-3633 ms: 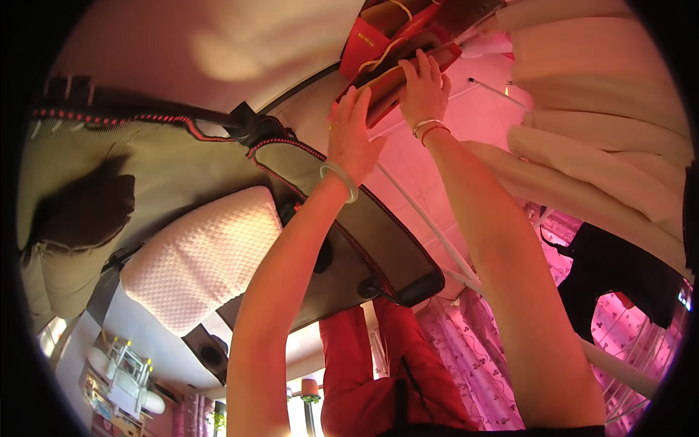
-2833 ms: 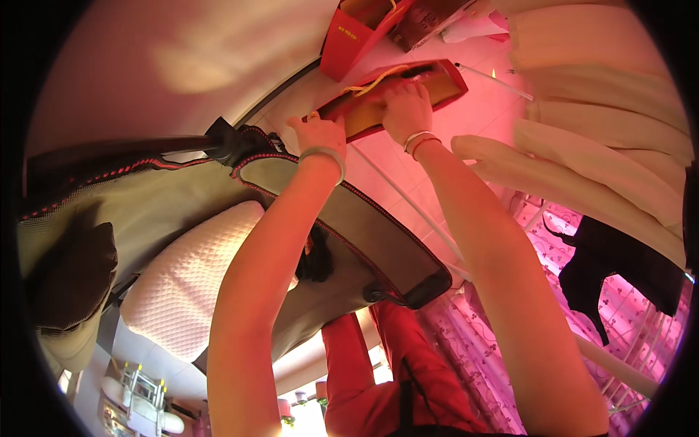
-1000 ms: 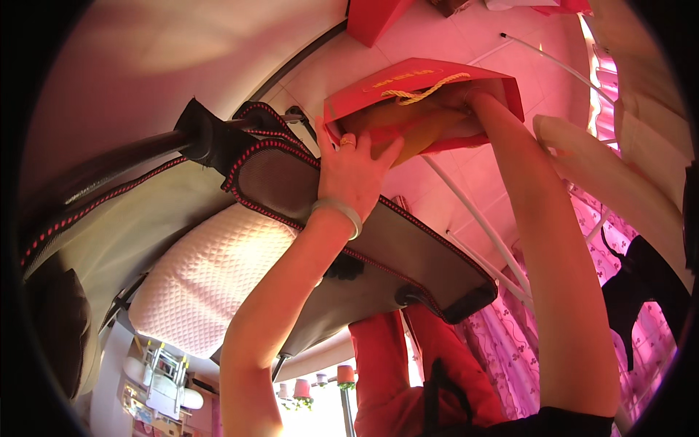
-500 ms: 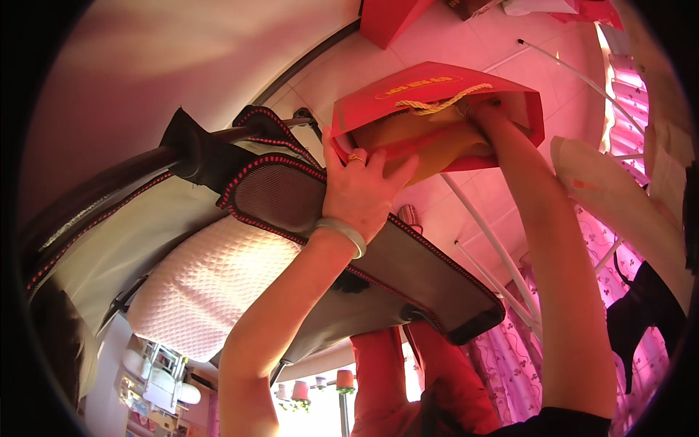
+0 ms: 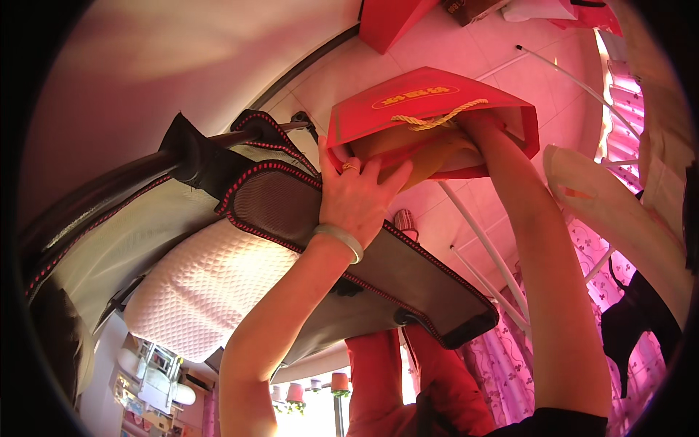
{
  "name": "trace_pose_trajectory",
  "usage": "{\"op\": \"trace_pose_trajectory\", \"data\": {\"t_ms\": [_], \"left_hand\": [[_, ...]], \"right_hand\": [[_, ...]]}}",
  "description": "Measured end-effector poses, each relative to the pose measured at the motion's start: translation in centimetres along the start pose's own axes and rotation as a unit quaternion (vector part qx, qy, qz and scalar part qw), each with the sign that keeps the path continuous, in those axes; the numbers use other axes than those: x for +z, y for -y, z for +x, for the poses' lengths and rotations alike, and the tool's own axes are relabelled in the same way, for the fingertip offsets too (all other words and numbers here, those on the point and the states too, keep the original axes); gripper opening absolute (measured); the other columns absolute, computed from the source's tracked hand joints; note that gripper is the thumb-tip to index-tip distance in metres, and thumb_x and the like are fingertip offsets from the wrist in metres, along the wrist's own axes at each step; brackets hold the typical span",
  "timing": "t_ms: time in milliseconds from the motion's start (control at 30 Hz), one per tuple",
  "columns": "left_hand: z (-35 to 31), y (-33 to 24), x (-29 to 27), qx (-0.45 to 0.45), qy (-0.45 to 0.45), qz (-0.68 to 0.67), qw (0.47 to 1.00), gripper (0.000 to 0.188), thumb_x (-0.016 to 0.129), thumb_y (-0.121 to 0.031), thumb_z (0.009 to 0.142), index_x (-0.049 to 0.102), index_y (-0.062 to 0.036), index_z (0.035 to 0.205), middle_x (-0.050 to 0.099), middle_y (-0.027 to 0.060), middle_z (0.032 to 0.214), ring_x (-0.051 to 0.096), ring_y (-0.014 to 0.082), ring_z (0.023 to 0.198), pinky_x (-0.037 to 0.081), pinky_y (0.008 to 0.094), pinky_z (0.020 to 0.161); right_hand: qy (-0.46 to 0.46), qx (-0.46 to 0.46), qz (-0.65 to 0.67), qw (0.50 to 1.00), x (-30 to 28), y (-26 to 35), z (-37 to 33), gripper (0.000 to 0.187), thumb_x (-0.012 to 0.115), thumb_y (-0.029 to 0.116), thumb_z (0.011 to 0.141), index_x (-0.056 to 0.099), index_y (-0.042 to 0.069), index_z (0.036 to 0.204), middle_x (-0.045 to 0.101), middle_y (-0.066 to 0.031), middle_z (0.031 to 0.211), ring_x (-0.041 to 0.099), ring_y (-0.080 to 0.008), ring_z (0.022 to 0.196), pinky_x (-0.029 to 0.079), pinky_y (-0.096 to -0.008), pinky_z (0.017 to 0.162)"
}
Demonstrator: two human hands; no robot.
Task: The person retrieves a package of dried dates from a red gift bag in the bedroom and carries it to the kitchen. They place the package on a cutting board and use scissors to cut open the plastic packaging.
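Step in hand, as I read it: handling inside the red bag (image 5: pixel 473 89), left side at the rim, right side reaching in. The bag is tilted with its mouth facing the wearer, over the tiled floor (image 5: pixel 480 47), just off the edge of the grey lounge chair (image 5: pixel 426 273); can't tell if its base rests on the floor. The gold rope handle (image 5: pixel 440 121) hangs across the mouth.

Left hand (image 5: pixel 358 191): at the bag's near left corner, fingers spread well apart, thumb out wide, touching the rim. No closed grip shows; whether the rim is lightly pinched isn't clear.

Right hand (image 5: pixel 472 130): gone into the mouth on the far right side, mostly hidden behind the rim and handle. Can't tell if its fingers are apart or together, or if they hold anything. The yellowish-brown stuff (image 5: pixel 437 159) inside could be lining or contents, unclear.

Next move, judged from here, calls for keeping the mouth wide and steady with the left, and the right wrist clear of the rope. Second red bag (image 5: pixel 392 23) stands apart, by the wall edge of the floor.
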State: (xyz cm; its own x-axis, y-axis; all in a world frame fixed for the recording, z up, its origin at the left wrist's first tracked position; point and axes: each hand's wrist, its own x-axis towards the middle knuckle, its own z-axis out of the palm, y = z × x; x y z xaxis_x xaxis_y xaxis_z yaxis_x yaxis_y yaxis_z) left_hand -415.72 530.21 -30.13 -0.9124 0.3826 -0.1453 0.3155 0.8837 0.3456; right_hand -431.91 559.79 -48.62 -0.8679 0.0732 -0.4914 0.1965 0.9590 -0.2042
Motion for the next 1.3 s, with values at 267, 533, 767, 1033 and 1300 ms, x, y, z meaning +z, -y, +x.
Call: {"op": "trace_pose_trajectory", "data": {"t_ms": [267,533,767,1033,1300], "left_hand": [[0.7,-0.2,0.3,-0.017,-0.043,-0.019,0.999,0.047,0.057,-0.013,0.080,0.062,-0.0283,0.125,0.063,0.0103,0.091,0.061,0.0292,0.085,0.017,0.0722,0.108],[0.6,-1.0,0.0,-0.064,-0.025,0.012,0.998,0.039,0.058,-0.014,0.082,0.061,-0.0262,0.119,0.063,0.0055,0.082,0.064,0.0264,0.074,0.038,0.0497,0.097],[-1.1,-0.4,0.3,-0.108,0.033,0.071,0.991,0.028,0.056,-0.019,0.089,0.060,-0.0279,0.116,0.066,0.0013,0.088,0.067,0.0246,0.075,0.048,0.0395,0.076],[-0.2,-1.5,-1.9,-0.122,0.092,0.025,0.988,0.015,0.056,-0.016,0.088,0.059,-0.0204,0.102,0.066,0.0052,0.081,0.068,0.0272,0.077,0.049,0.0395,0.069],[-2.5,-3.7,-2.7,-0.144,0.158,0.096,0.972,0.035,0.054,-0.041,0.094,0.057,-0.0172,0.119,0.066,0.0101,0.095,0.068,0.0318,0.085,0.052,0.0435,0.072]], "right_hand": [[0.017,-0.005,0.002,1.000,0.8,-0.8,0.8,0.049,0.047,0.027,0.095,0.039,0.013,0.142,0.040,-0.0076,0.144,0.036,-0.0194,0.135,0.029,-0.0346,0.113],[0.055,-0.020,0.019,0.998,-1.2,-0.2,-0.6,0.053,0.048,0.030,0.096,0.036,0.016,0.145,0.035,-0.0059,0.149,0.031,-0.0189,0.139,0.026,-0.0349,0.115],[0.135,-0.064,0.080,0.986,-2.6,2.9,-3.7,0.056,0.048,0.033,0.096,0.033,0.019,0.148,0.031,-0.0043,0.153,0.027,-0.0186,0.142,0.023,-0.0352,0.116],[0.215,-0.069,0.153,0.962,-5.0,3.7,-5.9,0.060,0.049,0.036,0.097,0.029,0.022,0.151,0.026,-0.0026,0.157,0.022,-0.0181,0.145,0.020,-0.0356,0.118],[0.051,-0.063,-0.076,0.994,-5.8,7.4,-9.9,0.062,0.068,0.021,0.087,0.042,0.017,0.144,0.043,-0.0057,0.148,0.036,-0.0200,0.139,0.028,-0.0357,0.116]]}}
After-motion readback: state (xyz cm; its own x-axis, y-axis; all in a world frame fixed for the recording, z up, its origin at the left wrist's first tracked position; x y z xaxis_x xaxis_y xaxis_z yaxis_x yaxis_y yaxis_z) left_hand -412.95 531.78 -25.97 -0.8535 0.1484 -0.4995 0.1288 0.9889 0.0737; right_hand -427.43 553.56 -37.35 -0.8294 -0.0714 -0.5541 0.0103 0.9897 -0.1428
